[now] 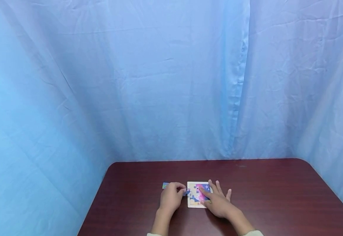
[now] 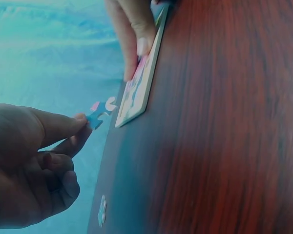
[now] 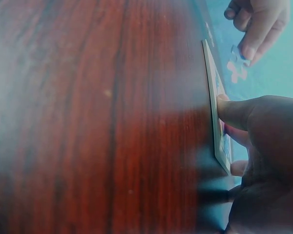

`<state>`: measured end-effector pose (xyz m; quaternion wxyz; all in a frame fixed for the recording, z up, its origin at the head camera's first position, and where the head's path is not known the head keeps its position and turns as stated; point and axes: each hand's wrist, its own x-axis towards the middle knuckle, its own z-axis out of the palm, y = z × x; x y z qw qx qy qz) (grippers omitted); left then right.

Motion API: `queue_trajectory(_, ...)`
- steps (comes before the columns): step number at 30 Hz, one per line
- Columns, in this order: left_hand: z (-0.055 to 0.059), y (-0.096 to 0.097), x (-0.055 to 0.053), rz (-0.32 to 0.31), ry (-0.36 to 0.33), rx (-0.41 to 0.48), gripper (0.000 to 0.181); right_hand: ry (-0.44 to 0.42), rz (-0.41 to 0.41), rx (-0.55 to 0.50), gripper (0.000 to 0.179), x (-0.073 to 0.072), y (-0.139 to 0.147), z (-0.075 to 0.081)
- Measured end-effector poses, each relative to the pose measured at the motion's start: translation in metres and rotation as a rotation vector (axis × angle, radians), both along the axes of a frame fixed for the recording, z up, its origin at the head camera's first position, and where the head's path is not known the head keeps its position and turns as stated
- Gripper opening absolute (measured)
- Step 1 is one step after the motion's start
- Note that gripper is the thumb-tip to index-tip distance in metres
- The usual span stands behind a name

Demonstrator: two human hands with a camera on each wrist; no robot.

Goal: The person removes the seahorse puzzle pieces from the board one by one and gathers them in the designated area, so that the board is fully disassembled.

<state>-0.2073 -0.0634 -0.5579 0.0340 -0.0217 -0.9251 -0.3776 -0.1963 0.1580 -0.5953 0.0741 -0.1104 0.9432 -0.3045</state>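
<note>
A blue jigsaw piece point(image 2: 100, 115) with pink and white parts is pinched between the thumb and forefinger of my left hand point(image 1: 170, 197). It hangs beside the left edge of a square jigsaw board point(image 1: 195, 206) with a pale frame. In the board, pink and blue pieces are set on the right side, and bare backing shows on the left. My right hand point(image 1: 220, 204) rests on the board, its thumb and forefinger touching the surface and the other fingers spread past the right edge. Part of the picture is hidden under it.
Another blue-green jigsaw piece point(image 1: 165, 185) lies on the table left of the board, partly behind the left hand. The dark red wooden table point(image 1: 277, 196) has rounded far corners. Blue curtains point(image 1: 171, 82) hang behind it and on both sides.
</note>
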Motion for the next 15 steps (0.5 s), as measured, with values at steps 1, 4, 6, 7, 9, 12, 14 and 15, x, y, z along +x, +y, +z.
queue_trajectory(1,0.0,-0.002,0.0,0.008,-0.005,-0.001,0.008,-0.007,-0.001,-0.002,0.057,0.0,0.0,0.001)
queue_trajectory(4,0.001,-0.008,0.001,0.028,-0.008,-0.005,0.011,-0.004,0.001,-0.014,0.056,0.001,0.001,0.004)
queue_trajectory(6,0.001,-0.011,0.001,0.047,-0.001,-0.013,0.011,-0.004,0.002,-0.021,0.056,0.0,0.001,0.002)
queue_trajectory(7,0.001,-0.013,0.001,0.055,0.004,-0.017,0.012,-0.004,0.003,-0.021,0.057,0.0,0.001,0.001)
queue_trajectory(9,0.0,-0.016,0.001,0.073,0.008,-0.032,0.012,0.004,0.006,-0.028,0.057,0.0,0.002,-0.002)
queue_trajectory(12,-0.002,-0.021,0.001,0.093,0.012,-0.037,0.012,0.019,0.002,-0.019,0.057,-0.001,0.001,-0.006)
queue_trajectory(14,-0.004,-0.025,0.001,0.105,0.006,-0.043,0.012,0.03,0.002,-0.009,0.056,-0.003,0.001,-0.01)
queue_trajectory(15,-0.004,-0.026,0.001,0.111,0.004,-0.045,0.012,0.033,-0.001,0.001,0.056,-0.004,0.001,-0.011)
